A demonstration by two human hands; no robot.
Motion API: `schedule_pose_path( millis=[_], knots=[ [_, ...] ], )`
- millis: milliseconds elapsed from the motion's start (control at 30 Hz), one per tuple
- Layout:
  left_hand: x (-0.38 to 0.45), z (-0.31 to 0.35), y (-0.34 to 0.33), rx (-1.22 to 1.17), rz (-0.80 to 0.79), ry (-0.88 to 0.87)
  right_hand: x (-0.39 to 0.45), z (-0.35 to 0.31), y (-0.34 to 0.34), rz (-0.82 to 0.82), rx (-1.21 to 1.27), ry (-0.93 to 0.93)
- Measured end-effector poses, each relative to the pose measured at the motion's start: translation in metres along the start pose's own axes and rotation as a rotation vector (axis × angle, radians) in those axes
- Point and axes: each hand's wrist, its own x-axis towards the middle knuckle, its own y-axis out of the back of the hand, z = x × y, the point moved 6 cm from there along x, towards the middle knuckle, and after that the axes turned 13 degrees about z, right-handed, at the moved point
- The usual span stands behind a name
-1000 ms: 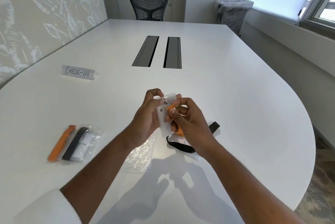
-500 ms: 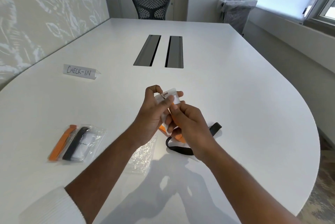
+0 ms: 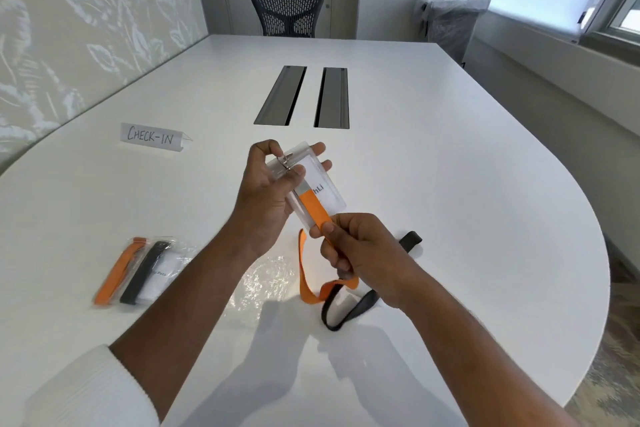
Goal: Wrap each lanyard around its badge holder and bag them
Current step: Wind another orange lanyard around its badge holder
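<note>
My left hand grips a clear badge holder above the table, thumb pressing on its metal clip. An orange lanyard runs from the clip down across the holder's face. My right hand pinches this strap just below the holder. The strap's loose loop hangs down to the table under my right wrist. A black lanyard lies on the table beneath my right hand, partly hidden by it. An empty clear bag lies under my left forearm.
A filled clear bag with wrapped orange and black lanyards lies at the left. A CHECK-IN sign stands further back. Two cable slots sit mid-table. An office chair is at the far end, a bin by the window.
My right hand has slid down the orange strap away from the clip, drawing it straight over the holder's face. The holder is now tilted with its label showing.
</note>
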Motion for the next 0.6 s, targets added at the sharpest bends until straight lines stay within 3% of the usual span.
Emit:
schedule_pose_path(
  millis=[167, 600],
  knots=[
    [0.000, 0.005, 0.002, -0.053, 0.047, 0.029, 0.005, 0.002, 0.003, 0.136, -0.289, 0.126],
    [-0.002, -0.011, 0.011, -0.336, 0.126, 0.243, -0.005, -0.007, -0.008, 0.024, 0.031, 0.238]
  ],
)
